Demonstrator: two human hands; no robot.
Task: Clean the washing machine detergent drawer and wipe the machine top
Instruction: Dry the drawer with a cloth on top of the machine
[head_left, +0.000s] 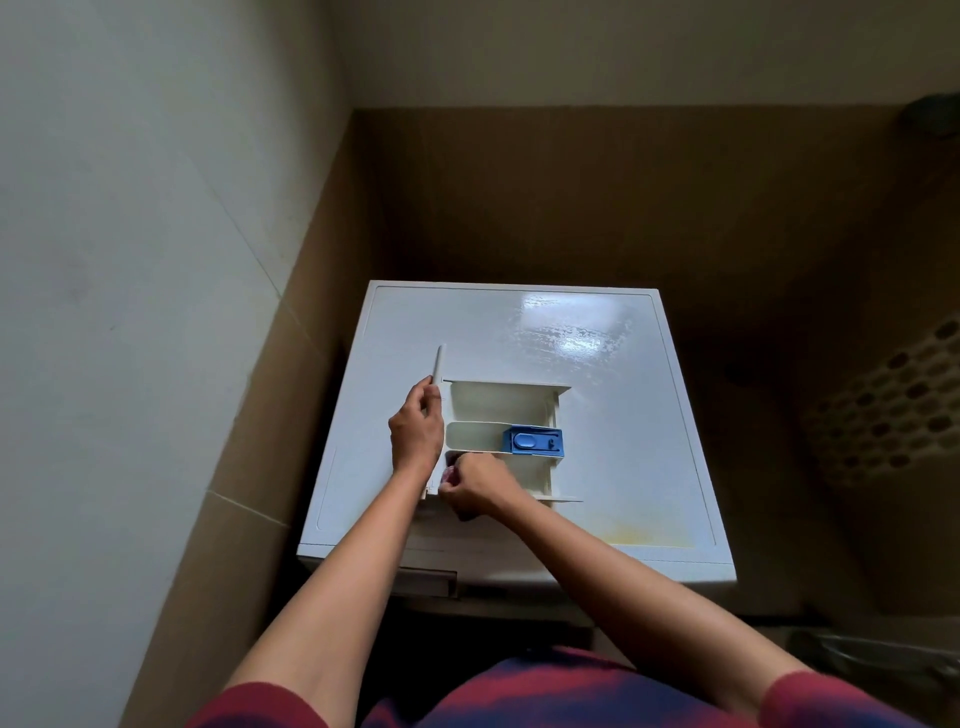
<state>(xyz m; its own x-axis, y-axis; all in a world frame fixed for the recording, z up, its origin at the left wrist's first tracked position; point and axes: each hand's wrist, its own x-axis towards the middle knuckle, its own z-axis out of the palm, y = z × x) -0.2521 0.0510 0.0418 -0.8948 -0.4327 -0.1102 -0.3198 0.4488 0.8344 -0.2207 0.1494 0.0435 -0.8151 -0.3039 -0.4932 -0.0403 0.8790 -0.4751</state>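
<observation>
The washing machine top (597, 364) carried no readable writing or brand. On it lay the detergent drawer (501, 441) — pulled right out, its blue insert (532, 440) in the middle compartment. The left hand (415, 428) gripped the drawer's front panel (438, 371) at the left end. The right hand (475, 486) was closed around something pinkish (451, 470) in the near compartment — mostly hidden, too small to identify.
</observation>
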